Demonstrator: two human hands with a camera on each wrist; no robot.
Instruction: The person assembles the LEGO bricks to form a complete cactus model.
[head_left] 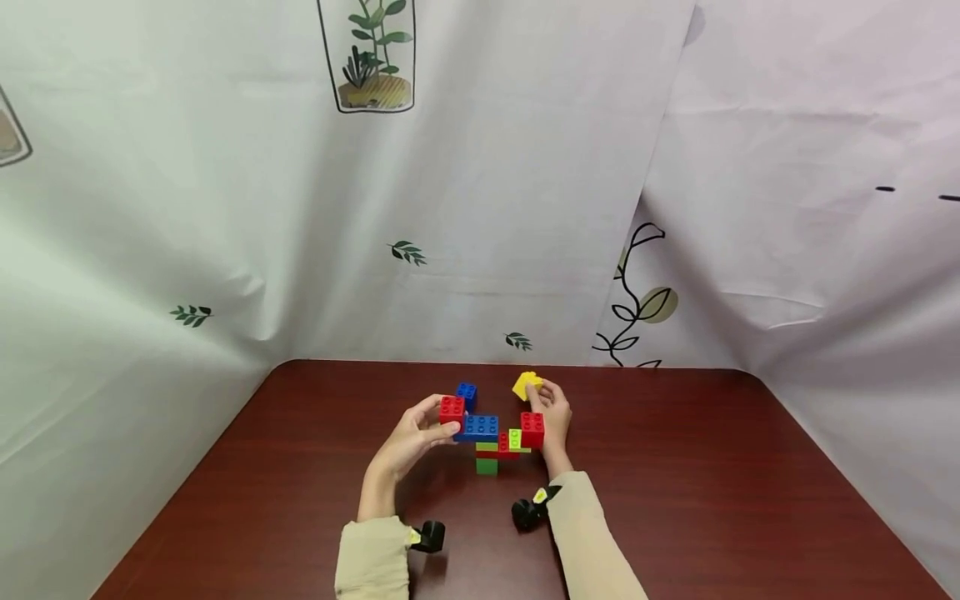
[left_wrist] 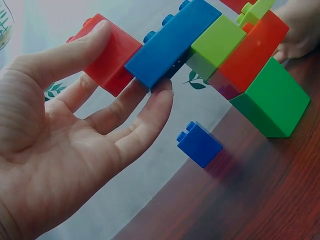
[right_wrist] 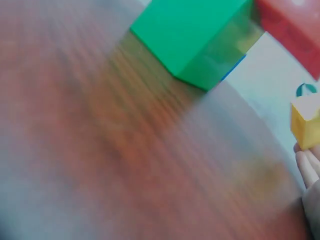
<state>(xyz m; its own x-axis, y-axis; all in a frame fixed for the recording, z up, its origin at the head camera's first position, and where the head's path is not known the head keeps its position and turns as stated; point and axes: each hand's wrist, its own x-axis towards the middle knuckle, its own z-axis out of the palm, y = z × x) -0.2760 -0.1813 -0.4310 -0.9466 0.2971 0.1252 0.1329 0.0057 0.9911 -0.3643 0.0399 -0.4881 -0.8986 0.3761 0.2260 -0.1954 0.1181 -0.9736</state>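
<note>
My left hand [head_left: 405, 446] grips the left end of a stacked toy-brick structure. In the left wrist view its thumb lies on a red brick [left_wrist: 112, 57], and fingertips touch the underside of a long blue brick [left_wrist: 175, 40]. Lime and red bricks link this to a green brick [left_wrist: 275, 102] at the bottom. Another red brick [head_left: 532, 429] sits on the structure's right side. Behind that, my right hand [head_left: 555, 417] pinches a yellow brick [head_left: 526, 385], apart from the structure. The right wrist view catches only part of that hand, at its right edge.
A separate small blue brick [left_wrist: 200, 145] stands on the dark red-brown table [head_left: 675, 467], behind the structure. White printed cloth [head_left: 487, 208] hangs along the table's far edge and sides. Black wrist cameras [head_left: 429, 537] sit at both sleeves.
</note>
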